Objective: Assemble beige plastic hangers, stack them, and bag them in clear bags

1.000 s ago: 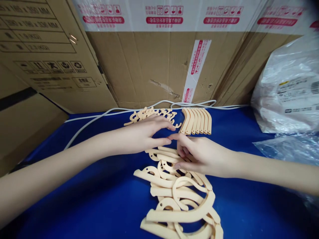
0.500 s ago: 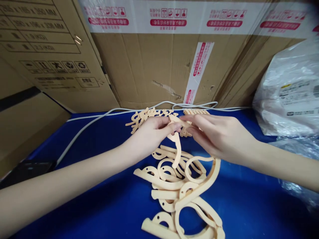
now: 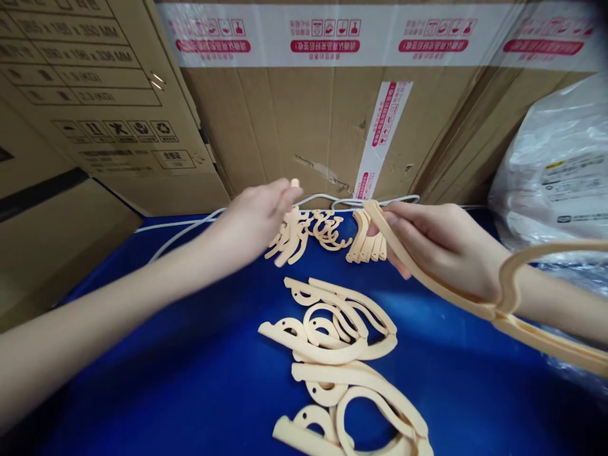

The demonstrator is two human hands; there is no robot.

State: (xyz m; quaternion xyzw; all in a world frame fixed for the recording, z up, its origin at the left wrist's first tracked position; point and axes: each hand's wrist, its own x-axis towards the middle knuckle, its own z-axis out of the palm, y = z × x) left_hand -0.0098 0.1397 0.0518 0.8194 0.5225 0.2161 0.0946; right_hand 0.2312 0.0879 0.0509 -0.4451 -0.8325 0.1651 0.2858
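Note:
My right hand [image 3: 441, 244] is closed around a long beige plastic hanger piece [image 3: 475, 304] that runs from its fingers down to the right edge, with a hook loop by my wrist. My left hand [image 3: 256, 212] is raised over the small hook pieces [image 3: 308, 231] at the back, its fingers pinched on a small beige part [image 3: 295, 183]. A neat row of curved beige pieces [image 3: 365, 244] lies just left of my right hand. A loose heap of beige hanger parts [image 3: 342, 354] lies on the blue table [image 3: 190, 354] in front.
Large cardboard boxes [image 3: 308, 126] wall off the back and left. A white cable [image 3: 190, 225] runs along the table's back edge. A white plastic bag [image 3: 555, 171] and clear wrap [image 3: 570, 272] sit at the right.
Both hands rose from the heap and pulled apart. My right hand lifted a long hanger piece off to the right; my left hand moved back-left with a small part.

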